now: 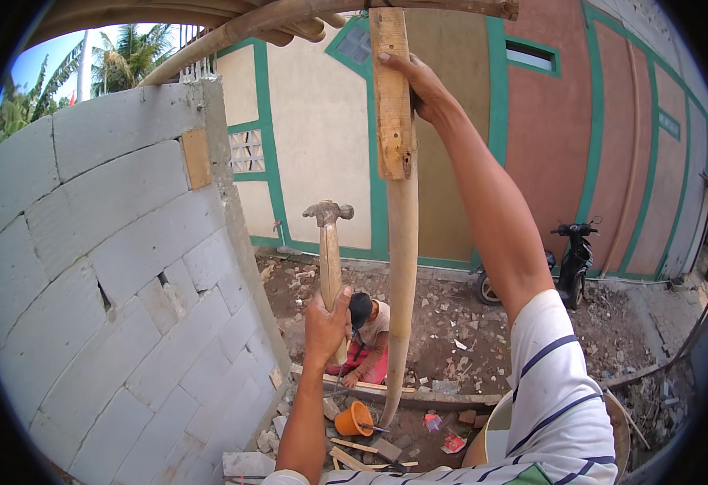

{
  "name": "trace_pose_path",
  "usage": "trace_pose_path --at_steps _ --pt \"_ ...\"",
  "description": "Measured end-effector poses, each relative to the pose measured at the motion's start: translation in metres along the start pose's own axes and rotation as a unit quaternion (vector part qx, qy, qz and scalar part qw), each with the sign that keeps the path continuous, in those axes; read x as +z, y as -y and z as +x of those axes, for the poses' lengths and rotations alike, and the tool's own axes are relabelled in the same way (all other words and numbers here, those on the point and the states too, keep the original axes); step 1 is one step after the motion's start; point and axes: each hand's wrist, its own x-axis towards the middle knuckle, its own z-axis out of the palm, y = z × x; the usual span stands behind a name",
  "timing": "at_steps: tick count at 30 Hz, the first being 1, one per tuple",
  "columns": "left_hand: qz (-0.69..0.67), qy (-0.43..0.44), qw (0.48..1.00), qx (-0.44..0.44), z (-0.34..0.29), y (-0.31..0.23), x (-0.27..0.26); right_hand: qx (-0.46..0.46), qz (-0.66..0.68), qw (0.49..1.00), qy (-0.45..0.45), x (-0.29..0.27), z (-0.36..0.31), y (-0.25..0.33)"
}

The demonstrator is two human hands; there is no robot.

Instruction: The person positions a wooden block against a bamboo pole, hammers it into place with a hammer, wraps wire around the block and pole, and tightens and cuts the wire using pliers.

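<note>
My left hand [326, 325] is closed round the wooden handle of a claw hammer [330, 250], its metal head pointing up beside the bamboo pole. Higher up, my right hand [420, 81] wraps round a short wooden board [390, 133], with the thumb across its front and the other fingers behind. The board stands upright against the top of a bamboo pole [401, 283], which runs down toward the rubble. At the upper end, the board meets a horizontal bamboo beam [443, 6]. The hammer head is apart from the board.
A grey block wall [120, 234] rises on the left. Below, a person in a dark cap [368, 327] crouches near an orange bucket [353, 419] and scattered wood strips. A motorbike [574, 263] stands right, before a painted wall [544, 153]. Rubble covers the ground.
</note>
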Motion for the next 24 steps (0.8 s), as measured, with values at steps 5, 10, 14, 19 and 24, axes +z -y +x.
trace_pose_path --at_steps 5,10,14,19,24 --pt "-0.028 0.010 0.998 -0.064 -0.025 0.043 -0.010 0.009 -0.036 0.999 -0.020 -0.002 -0.004 0.008" --pt "-0.039 0.011 0.990 -0.133 -0.034 0.063 -0.007 0.002 -0.030 0.999 -0.033 -0.002 -0.014 0.009" --pt "-0.046 0.021 0.984 -0.172 -0.045 0.086 -0.014 -0.004 -0.056 0.998 -0.009 -0.003 -0.013 0.003" --pt "-0.036 0.030 0.977 -0.207 -0.058 0.102 -0.017 -0.010 -0.032 0.999 -0.014 -0.002 -0.020 0.008" --pt "-0.047 0.017 0.967 -0.250 -0.069 0.100 -0.020 -0.014 -0.034 0.999 -0.020 -0.002 -0.017 0.011"
